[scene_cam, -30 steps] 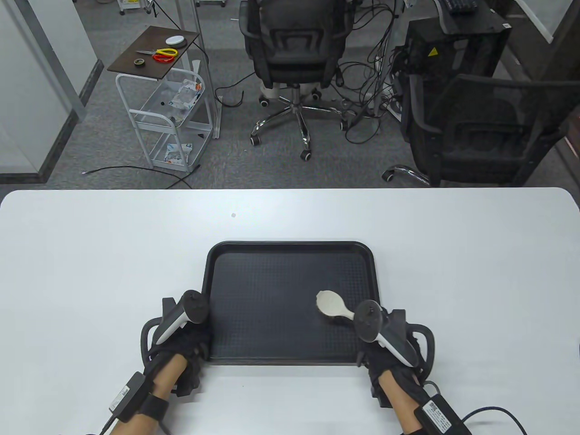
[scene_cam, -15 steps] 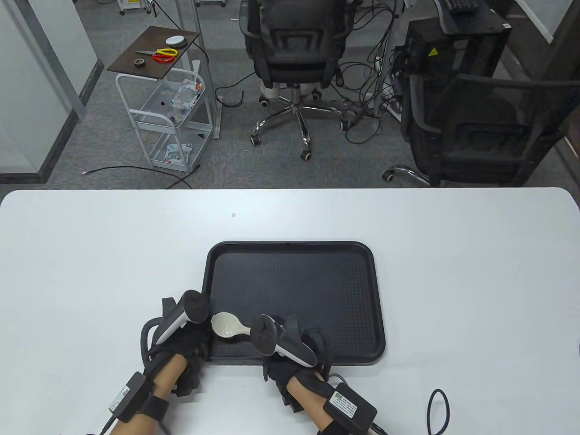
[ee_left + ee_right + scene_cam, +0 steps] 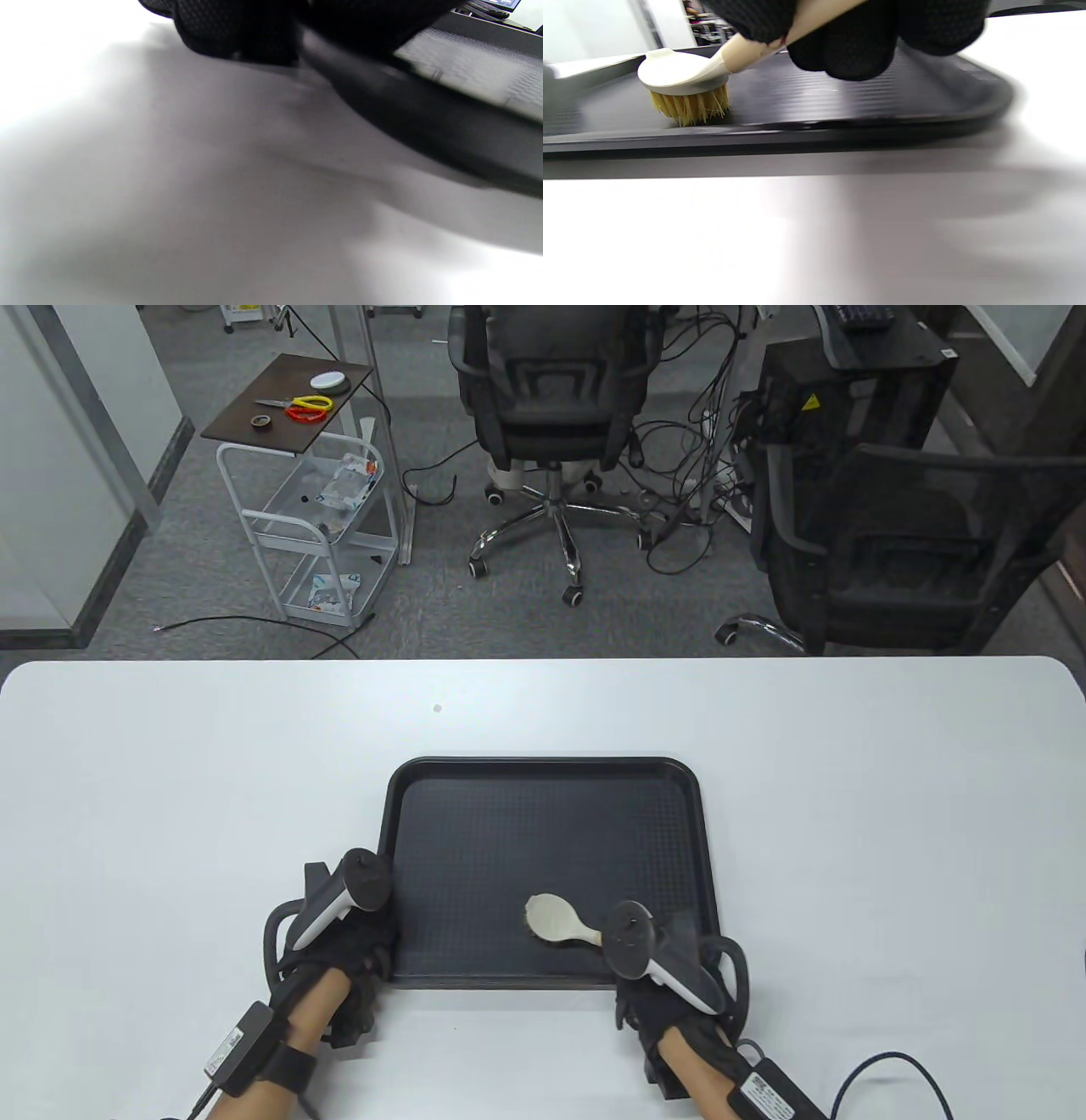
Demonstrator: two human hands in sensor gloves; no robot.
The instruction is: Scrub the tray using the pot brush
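A black textured tray (image 3: 543,768) lies on the white table in front of me. My right hand (image 3: 670,984) grips the cream handle of the pot brush (image 3: 553,918) at the tray's near right. In the right wrist view the brush (image 3: 683,78) stands bristles-down, its yellow bristles touching the tray floor (image 3: 840,101). My left hand (image 3: 344,937) holds the tray's near left corner. In the left wrist view my gloved fingers (image 3: 237,29) lie on the tray's rim (image 3: 424,114).
The white table (image 3: 170,780) stretches wide on both sides of the tray and behind it. A small dot (image 3: 437,708) marks the tabletop beyond the tray. Office chairs (image 3: 551,398) and a cart (image 3: 314,500) stand on the floor past the far edge.
My right hand swept the brush from the tray's right side to the near left corner, then back right to the near middle-right. My left hand has not moved.
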